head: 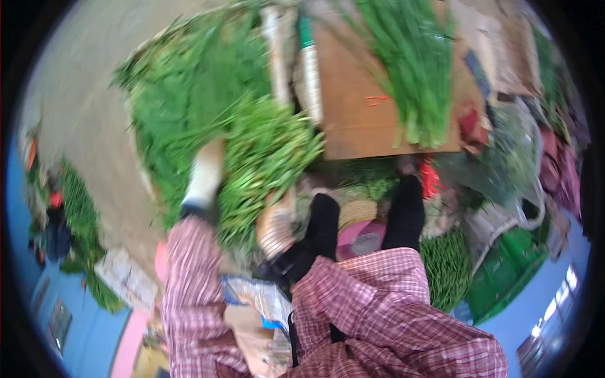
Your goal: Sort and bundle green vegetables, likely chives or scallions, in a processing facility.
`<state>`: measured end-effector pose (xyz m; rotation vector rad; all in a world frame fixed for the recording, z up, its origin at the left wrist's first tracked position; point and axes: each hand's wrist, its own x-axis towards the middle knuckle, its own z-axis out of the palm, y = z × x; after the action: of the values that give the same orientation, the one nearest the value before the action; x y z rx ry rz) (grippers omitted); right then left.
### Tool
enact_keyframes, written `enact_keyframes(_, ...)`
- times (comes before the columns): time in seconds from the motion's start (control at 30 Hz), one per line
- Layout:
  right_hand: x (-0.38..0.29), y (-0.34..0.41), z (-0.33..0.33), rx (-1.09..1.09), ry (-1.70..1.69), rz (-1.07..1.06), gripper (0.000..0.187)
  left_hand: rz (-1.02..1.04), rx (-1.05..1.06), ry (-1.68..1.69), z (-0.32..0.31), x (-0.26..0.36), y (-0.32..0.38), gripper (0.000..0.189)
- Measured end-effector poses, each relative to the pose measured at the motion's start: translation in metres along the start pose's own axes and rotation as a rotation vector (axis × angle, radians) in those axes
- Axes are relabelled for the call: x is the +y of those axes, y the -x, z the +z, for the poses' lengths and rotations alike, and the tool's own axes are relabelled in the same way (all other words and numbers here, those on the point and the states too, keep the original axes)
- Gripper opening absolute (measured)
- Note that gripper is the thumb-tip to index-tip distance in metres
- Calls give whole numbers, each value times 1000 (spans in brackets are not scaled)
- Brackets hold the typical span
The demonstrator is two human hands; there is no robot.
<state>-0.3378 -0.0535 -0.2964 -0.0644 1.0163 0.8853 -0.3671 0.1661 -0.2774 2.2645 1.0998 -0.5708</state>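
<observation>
A large heap of long green leafy vegetables point(189, 85) lies at the upper left. My left hand point(210, 158), blurred and with something whitish around the wrist, reaches into it; the fingertips are hidden among the leaves. At the near end of the heap is a thick bunch of greens with pale stems point(269, 165). My right hand point(276, 219) is against its lower edge, fingers partly covered by stems. To the right, a bundle of long flat green leaves point(420, 85) rests on a brown board point(350, 108), beside small red bands point(378, 100).
A white pole-like piece with a green end point(311, 71) runs along the board's left edge. A clear plastic bag of greens point(505, 151) and a green plastic basket point(505, 274) are at the right. Near my black-clad legs are a pink round item point(361, 238) and more greens point(444, 269).
</observation>
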Motion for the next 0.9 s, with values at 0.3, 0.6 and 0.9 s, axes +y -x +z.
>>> enact_keyframes(0.3,4,9,96,225,896,-281,48,289,249,178,8,80,69,127)
enact_keyframes(0.6,-99,14,76,-87,1940,-166,41,137,363,-17,29,98,46,110)
enact_keyframes(0.9,-299,65,99,53,2043,59,23,-162,376,-175,-7,115,87,116)
